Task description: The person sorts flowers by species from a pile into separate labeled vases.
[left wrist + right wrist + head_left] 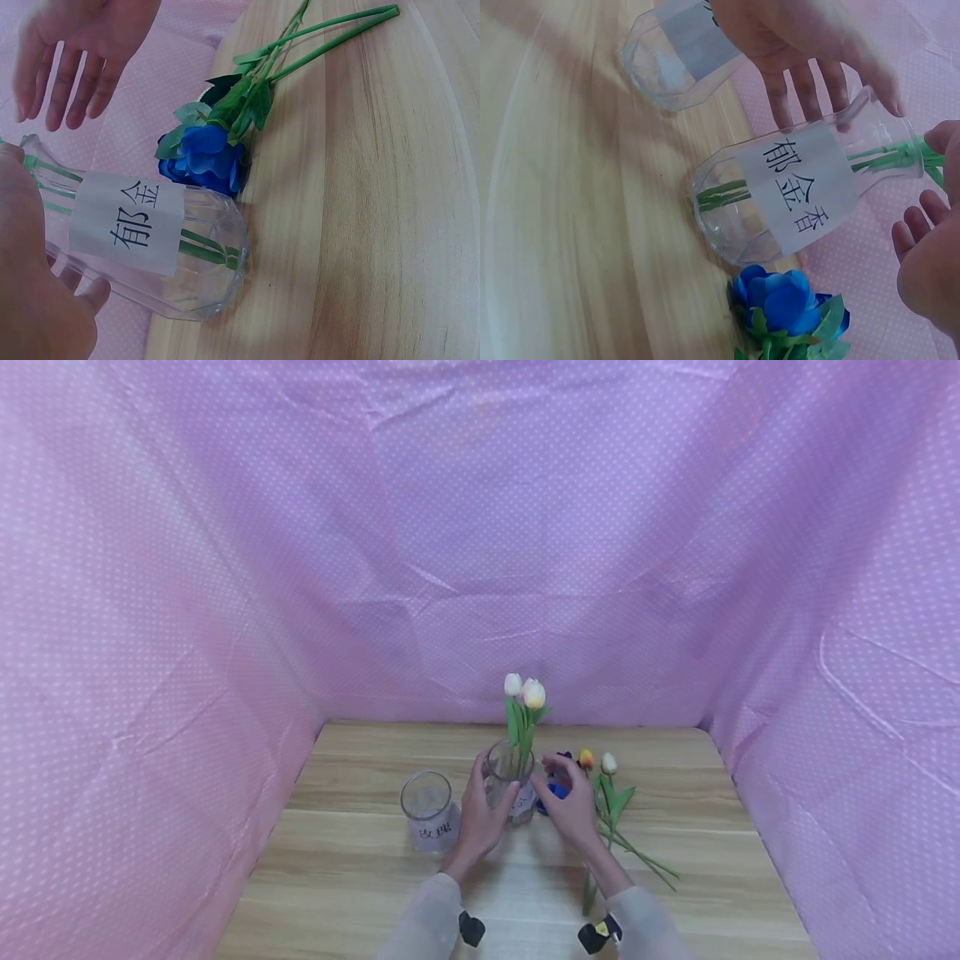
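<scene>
Wooden table (330, 827) — left hand (482, 814) cups vase (799, 184), right hand (576, 810) relaxed alongside.

Vase (739, 232), ctr. of R-wrist view: clear, smooth, glossy (glass or plastic unclear); label (799, 191): matt paper. Blue flower (780, 300), bottom ctr.: cloth-like petals. Tabletop (337, 852), bottom of head view: smooth wood-grain, slt. sheen. Backdrop (480, 543), above: matt, creased cloth.

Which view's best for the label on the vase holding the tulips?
Right wrist: the label faces that camera, its three characters large and readable. Left wrist also shows it close up, but only two characters; in the head view it's small and only partly visible.
</scene>
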The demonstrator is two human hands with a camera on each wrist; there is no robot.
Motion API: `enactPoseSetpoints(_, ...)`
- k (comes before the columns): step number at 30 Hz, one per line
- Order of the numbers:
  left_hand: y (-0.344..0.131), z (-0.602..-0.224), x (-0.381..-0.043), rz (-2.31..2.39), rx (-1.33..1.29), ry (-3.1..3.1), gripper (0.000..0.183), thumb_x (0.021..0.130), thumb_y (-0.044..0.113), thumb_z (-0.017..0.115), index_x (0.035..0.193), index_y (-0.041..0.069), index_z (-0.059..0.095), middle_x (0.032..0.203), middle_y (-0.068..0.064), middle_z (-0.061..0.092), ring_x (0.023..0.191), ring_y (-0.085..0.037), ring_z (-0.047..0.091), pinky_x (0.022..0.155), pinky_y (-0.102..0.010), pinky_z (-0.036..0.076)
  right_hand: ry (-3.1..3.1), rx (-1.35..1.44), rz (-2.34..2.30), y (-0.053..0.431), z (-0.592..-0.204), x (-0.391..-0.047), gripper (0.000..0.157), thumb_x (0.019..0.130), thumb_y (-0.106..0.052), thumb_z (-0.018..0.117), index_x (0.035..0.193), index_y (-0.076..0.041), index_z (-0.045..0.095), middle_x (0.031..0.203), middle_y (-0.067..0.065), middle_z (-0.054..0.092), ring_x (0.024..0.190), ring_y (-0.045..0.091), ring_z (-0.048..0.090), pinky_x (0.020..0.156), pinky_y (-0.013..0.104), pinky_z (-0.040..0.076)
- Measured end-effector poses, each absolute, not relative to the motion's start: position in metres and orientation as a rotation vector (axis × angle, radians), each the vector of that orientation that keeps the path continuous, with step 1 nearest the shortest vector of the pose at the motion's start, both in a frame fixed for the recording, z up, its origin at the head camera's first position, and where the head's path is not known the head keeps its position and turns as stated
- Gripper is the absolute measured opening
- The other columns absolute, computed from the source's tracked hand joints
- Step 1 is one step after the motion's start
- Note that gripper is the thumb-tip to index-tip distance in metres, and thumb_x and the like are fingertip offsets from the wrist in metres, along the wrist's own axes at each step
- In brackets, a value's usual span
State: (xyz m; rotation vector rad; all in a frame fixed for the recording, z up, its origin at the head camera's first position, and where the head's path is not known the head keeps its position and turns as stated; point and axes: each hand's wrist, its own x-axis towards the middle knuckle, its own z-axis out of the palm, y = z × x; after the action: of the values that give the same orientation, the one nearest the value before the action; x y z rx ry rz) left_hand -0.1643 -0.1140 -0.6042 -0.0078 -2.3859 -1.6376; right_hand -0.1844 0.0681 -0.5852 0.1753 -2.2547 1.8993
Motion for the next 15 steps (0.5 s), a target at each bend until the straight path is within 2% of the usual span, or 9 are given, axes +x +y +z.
enactPoseSetpoints(7, -0.115, -0.606, -0.166, -1.652, 0.001, -2.409, 0.081, 0.108, 0.049, 0.073, 0.176, 0.033, 0.031, 0.175, -0.016, 0.052, 0.159, -0.04, 0.054, 0.126, -0.068, 0.052, -2.355, 0.136, 1.831, 0.077, -0.589, -0.174, 0.049, 0.1, -0.015, 0.088, 0.144, -0.008, 0.068, 0.146, 0.016, 0.073, 0.138, 0.029, 0.068, 0.117, 0.026, 0.058)
enactPoseSetpoints(12, -0.116, -0.606, -0.166, -1.665, 0.001, -2.411, 0.082, 0.109, 0.05, 0.072, 0.176, 0.033, 0.03, 0.175, -0.018, 0.05, 0.159, -0.04, 0.054, 0.127, -0.066, 0.053, -2.396, 0.155, 1.814, 0.086, -0.597, -0.167, 0.054, 0.101, -0.015, 0.087, 0.149, -0.005, 0.065, 0.151, 0.021, 0.07, 0.143, 0.041, 0.067, 0.124, 0.056, 0.057)
enactPoseSetpoints(15, -0.117, -0.606, -0.166, -1.67, -0.003, -2.412, 0.082, 0.109, 0.05, 0.072, 0.177, 0.032, 0.03, 0.175, -0.016, 0.051, 0.16, -0.039, 0.054, 0.127, -0.063, 0.054, -2.441, 0.146, 1.755, 0.091, -0.601, -0.163, 0.056, 0.101, -0.016, 0.086, 0.151, -0.004, 0.064, 0.152, 0.02, 0.07, 0.143, 0.043, 0.067, 0.124, 0.062, 0.055)
